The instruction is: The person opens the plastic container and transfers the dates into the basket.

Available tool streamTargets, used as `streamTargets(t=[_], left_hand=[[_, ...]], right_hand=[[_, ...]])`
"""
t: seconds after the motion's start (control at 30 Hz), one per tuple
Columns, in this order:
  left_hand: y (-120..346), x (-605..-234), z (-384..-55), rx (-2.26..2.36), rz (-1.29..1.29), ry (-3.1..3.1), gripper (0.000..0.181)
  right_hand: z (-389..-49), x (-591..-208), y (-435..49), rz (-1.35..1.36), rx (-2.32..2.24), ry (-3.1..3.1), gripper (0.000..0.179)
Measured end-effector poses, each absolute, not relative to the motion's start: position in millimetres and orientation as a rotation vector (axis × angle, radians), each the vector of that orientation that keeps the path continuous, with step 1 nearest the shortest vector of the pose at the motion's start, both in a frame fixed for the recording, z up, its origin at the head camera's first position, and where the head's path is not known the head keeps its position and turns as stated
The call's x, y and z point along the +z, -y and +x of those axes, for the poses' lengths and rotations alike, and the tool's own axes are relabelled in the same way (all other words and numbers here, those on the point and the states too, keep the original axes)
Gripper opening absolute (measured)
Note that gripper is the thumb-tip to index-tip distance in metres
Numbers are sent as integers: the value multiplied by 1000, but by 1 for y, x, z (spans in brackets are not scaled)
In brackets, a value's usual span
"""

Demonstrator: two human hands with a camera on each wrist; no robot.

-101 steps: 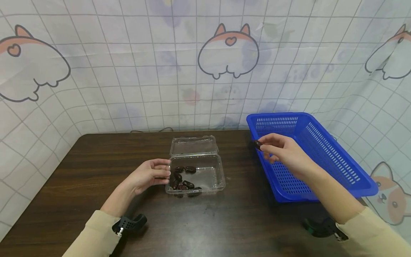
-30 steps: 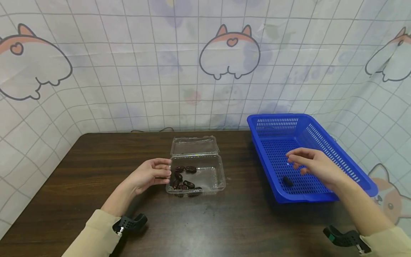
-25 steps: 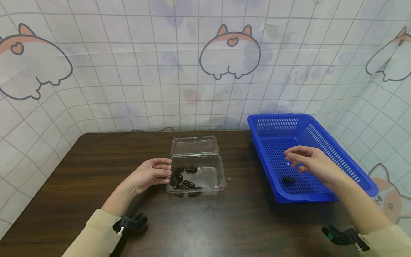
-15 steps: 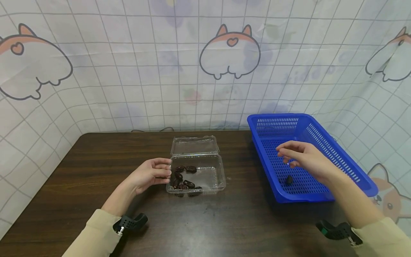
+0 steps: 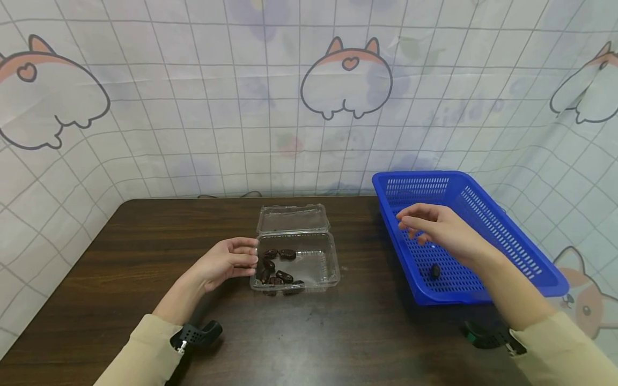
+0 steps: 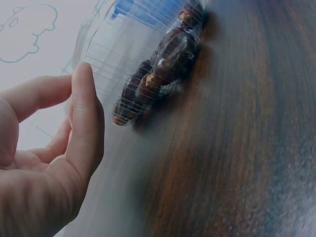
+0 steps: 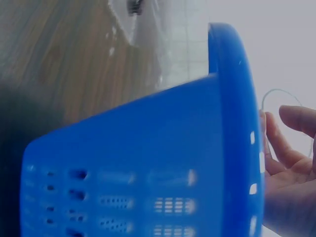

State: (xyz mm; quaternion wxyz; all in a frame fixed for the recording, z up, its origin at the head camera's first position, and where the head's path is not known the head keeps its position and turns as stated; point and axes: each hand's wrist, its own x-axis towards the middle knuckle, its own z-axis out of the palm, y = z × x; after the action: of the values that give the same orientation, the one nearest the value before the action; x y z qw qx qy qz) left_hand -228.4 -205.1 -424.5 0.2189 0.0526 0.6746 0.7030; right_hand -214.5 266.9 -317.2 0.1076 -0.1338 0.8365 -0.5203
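My left hand (image 5: 222, 262) pinches the left rim of a clear plastic clamshell container (image 5: 316, 262) with its lid folded back. Several dark, glossy dates (image 5: 285, 276) lie in the container's left half. The left wrist view shows the thumb (image 6: 86, 113) at the rim, close to the dates (image 6: 170, 57). My right hand (image 5: 441, 230) hovers over the left side of a blue plastic basket (image 5: 403, 252), its fingers relaxed and holding nothing. One date (image 5: 435, 271) lies on the basket's floor. In the right wrist view the basket wall (image 7: 148, 123) fills most of the picture beside the hand.
Both containers stand on a dark wooden table (image 5: 328, 332), the clamshell near the middle and the basket at the right. A tile-patterned wall covering (image 5: 217, 107) rises behind the table's back edge. A gap of bare tabletop lies between the two containers.
The right hand has let go of a date, which now lies in the basket. Since then it has moved left and up towards the basket's left rim. My left hand has stayed put.
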Motion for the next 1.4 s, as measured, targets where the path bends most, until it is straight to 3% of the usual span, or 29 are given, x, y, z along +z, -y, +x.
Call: streamTargets(t=[1.4], left_hand=[[205, -426, -230, 1931, 143, -1875, 51]], right_hand=[[-236, -315, -173, -549, -1467, -2291, 30]])
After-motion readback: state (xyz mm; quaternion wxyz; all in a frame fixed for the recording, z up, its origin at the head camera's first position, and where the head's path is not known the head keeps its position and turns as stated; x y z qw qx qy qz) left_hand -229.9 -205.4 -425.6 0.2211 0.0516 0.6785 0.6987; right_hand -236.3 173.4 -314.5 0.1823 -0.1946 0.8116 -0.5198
